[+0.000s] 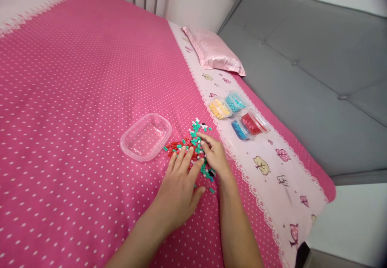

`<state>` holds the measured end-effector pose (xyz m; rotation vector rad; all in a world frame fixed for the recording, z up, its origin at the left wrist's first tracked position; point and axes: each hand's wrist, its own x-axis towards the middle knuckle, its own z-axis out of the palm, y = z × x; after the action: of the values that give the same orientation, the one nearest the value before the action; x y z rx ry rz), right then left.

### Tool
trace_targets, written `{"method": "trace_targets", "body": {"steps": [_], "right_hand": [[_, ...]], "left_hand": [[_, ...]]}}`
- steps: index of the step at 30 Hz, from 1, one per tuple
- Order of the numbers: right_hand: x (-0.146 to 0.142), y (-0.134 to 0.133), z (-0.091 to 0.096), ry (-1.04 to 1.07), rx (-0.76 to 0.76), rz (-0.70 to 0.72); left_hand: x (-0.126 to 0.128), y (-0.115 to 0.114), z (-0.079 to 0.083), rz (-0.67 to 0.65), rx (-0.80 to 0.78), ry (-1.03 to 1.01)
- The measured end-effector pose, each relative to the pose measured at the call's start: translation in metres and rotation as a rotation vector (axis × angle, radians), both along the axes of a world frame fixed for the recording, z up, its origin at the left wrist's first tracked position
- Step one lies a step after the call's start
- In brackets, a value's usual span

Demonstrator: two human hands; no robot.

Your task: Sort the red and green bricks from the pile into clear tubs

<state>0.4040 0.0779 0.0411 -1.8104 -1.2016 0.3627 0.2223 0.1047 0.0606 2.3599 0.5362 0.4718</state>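
Observation:
A loose pile of small plastic building bricks [196,142], mostly red, green and white with a few black ones, lies on the pink polka-dot bedspread. My left hand [181,185] is open, palm down, its spread fingertips resting at the pile's near left side. On the pile's right side is my right hand [214,155], fingers loosely bent and index finger stretched over the green bricks; I see nothing held in it. Left of the pile stands a clear plastic container [146,137] with no bricks in it.
Beyond my right hand sit several small clear tubs: a yellow-filled tub [220,109], a turquoise-filled tub [235,101], a blue-filled tub [240,130] and a red-filled tub [253,123]. A pink pillow [214,52] lies near the grey padded headboard [302,58].

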Motion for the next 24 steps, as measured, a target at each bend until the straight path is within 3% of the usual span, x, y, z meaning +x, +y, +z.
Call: {"method": "trace_targets", "body": {"steps": [5, 9, 12, 15, 19, 24], "right_hand": [[0.001, 0.000, 0.012, -0.001, 0.080, -0.045], [0.028, 0.018, 0.002, -0.077, 0.157, -0.158], [0.047, 0.043, -0.013, -0.003, 0.083, -0.189], [0.053, 0.063, -0.024, -0.057, -0.025, -0.188], [0.041, 0.070, -0.023, -0.087, -0.033, 0.055], [0.013, 0.052, -0.003, 0.006, -0.112, 0.330]], "left_hand": [[0.002, -0.002, -0.010, 0.082, 0.130, 0.170], [0.002, 0.000, -0.010, 0.101, 0.118, 0.187], [0.000, 0.001, -0.013, 0.122, 0.112, 0.159], [0.000, 0.001, -0.016, 0.133, 0.109, 0.140], [0.000, 0.001, -0.019, 0.149, 0.106, 0.127], [-0.001, 0.002, -0.019, 0.138, 0.081, 0.124]]}}
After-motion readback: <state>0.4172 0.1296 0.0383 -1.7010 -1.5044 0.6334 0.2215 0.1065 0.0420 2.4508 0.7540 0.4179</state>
